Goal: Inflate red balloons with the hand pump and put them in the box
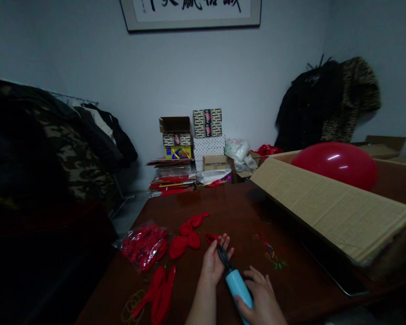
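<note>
A light-blue hand balloon pump (238,289) with a black nozzle points up and to the left over the table. My right hand (262,295) is closed around its blue body, thumb on the near side. My left hand (214,262) is turned palm up around the nozzle tip, thumb and fingers at a small limp red balloon (211,238). How far the balloon's neck sits over the nozzle is hidden by the fingers. Left of my hands lie uninflated red balloons (186,239), more red balloons (160,293) nearer me, and a clear bag of red balloons (145,246).
An open cardboard box (331,203) holding an inflated red balloon (338,164) stands at the right. Beside it lies a dark phone-like slab (334,268). Small coloured bands (272,255) are scattered right of the pump; yellowish rubber bands (132,307) lie front left. Stacked boxes (208,144) stand behind.
</note>
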Tool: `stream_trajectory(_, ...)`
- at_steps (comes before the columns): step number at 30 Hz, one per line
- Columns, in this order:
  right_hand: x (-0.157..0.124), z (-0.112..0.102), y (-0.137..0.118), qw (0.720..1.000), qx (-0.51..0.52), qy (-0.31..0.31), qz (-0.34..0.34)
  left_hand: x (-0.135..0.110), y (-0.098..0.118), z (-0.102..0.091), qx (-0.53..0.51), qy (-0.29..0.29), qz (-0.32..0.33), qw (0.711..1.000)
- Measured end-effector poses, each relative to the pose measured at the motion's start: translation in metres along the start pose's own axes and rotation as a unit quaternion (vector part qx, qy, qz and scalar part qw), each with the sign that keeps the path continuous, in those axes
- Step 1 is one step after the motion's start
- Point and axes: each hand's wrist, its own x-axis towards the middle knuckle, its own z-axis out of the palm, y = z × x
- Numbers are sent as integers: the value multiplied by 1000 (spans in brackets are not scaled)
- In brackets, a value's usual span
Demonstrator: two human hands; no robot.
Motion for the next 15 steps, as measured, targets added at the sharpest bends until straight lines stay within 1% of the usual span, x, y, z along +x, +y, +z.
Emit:
stream_trajectory(8, -2, -1, 0, 1000, -9, 7, -9, 0, 2, 0, -38, -8, -20, 999)
stream_trajectory(15, -1, -4, -3, 999, -43, 18, 8, 0, 1, 4, -40, 9, -14, 999)
